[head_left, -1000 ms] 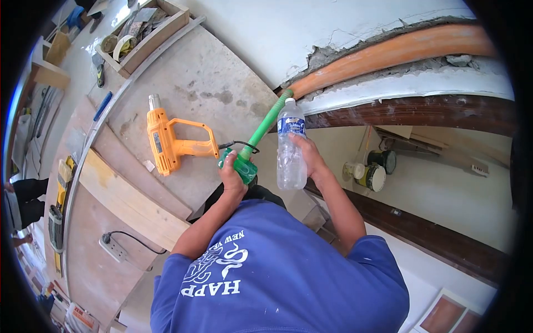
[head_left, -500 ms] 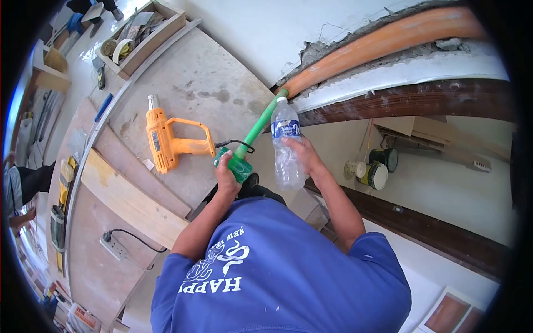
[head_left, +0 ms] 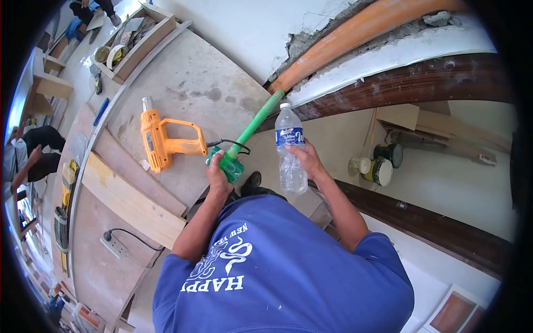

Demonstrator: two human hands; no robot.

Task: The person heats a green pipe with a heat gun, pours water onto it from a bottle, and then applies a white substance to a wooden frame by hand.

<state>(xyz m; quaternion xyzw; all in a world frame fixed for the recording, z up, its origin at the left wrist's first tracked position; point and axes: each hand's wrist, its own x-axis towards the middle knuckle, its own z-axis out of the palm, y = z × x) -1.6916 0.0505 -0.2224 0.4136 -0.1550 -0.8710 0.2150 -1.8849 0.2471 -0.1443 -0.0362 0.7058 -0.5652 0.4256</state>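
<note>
My left hand (head_left: 219,171) is closed around the green, shiny cup-like end piece (head_left: 232,168) at the near end of a green tube (head_left: 252,129). The tube slants away from me, and its far end overlaps the orange pipe's end in this view. In my right hand (head_left: 307,159) is a clear plastic water bottle (head_left: 292,176) with a blue label and white cap, held cap-end away from me, just right of the tube. An orange heat gun (head_left: 158,141) lies on the worktop to the left, its black cord running past my left hand.
The orange pipe (head_left: 333,45) runs in a broken-out wall channel above a dark wooden beam (head_left: 400,89). At upper left stands a wooden box (head_left: 145,41) of tools. A plank (head_left: 130,200) and power strip (head_left: 115,246) lie left; buckets (head_left: 382,172) stand right. Another person (head_left: 33,152) is at far left.
The bottle has moved slightly away from the tube, to the right and toward me. The whole view has shifted a little, and the person at far left shows more. Both grips stay the same.
</note>
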